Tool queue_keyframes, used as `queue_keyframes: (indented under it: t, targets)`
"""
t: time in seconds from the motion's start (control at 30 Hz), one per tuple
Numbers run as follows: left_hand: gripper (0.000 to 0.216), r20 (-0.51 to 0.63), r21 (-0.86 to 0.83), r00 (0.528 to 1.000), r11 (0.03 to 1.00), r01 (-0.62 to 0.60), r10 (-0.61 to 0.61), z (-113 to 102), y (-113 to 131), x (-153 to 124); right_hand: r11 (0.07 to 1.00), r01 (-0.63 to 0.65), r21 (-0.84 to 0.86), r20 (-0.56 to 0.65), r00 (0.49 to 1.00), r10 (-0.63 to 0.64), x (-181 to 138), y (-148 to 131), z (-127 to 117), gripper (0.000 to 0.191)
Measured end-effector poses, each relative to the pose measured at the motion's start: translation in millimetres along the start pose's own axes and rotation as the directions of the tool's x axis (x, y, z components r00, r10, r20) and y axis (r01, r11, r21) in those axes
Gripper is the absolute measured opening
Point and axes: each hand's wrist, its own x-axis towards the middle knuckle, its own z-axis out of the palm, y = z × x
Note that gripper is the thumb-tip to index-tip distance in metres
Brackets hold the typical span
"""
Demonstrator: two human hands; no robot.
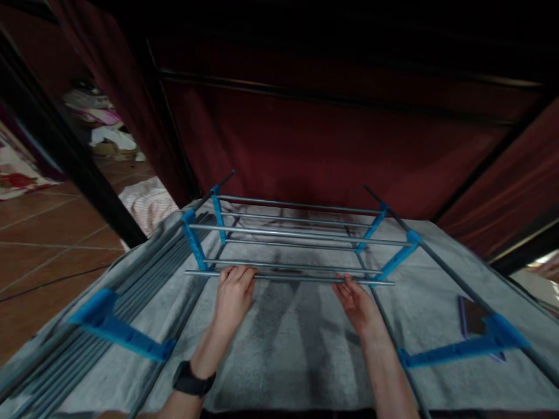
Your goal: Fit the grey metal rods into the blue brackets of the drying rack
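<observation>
A loose grey metal rod (pixel 297 279) lies level across both my hands, its ends just past the rack's two sides. Near its left part, my left hand (pixel 236 286) is wrapped over it, knuckles up. My right hand (pixel 354 299) pinches it farther right, palm partly turned up. Behind the rod stands a partly built rack of grey tubes, with blue plastic brackets (pixel 194 241) on the left and matching ones (pixel 396 256) on the right. Several crossbars (pixel 301 234) join the two sides. Closer to me, a left blue bracket (pixel 126 333) and a right one (pixel 463 346) have no crossbar between them.
A bundle of loose grey tubes (pixel 131 308) lies along the left on the grey cloth (pixel 279 361). Beside the right bracket is a phone (pixel 474 319). Dark red panels (pixel 323 139) close off the back. Clothes (pixel 111 137) are heaped on the tiled floor at left.
</observation>
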Motion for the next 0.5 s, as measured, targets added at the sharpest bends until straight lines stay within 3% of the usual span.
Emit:
queue_keyframes:
  t: [0.2, 0.33, 0.4, 0.5]
  targets:
    - [0.029, -0.147, -0.022, 0.979, 0.989, -0.147, 0.143, 1, 27, 6, 0.993, -0.049, 0.104, 0.120, 0.992, 0.036, -12, 17, 23, 0.023]
    - [0.030, -0.431, 0.016, 0.886, 0.983, -0.181, 0.171, -3, 55, -2, 0.984, -0.051, 0.170, 0.111, 0.993, 0.033, -15, 6, 28, 0.021]
    - [0.026, -0.504, -0.040, 0.851, 0.980, -0.193, 0.147, -3, 67, -7, 0.979, -0.044, 0.198, 0.099, 0.995, 0.025, -17, -1, 30, 0.020]
    - [0.024, -0.385, -0.263, 0.922, 0.953, -0.153, 0.042, 2, 82, -8, 0.978, -0.026, 0.206, 0.108, 0.994, 0.004, -25, -8, 40, 0.019]
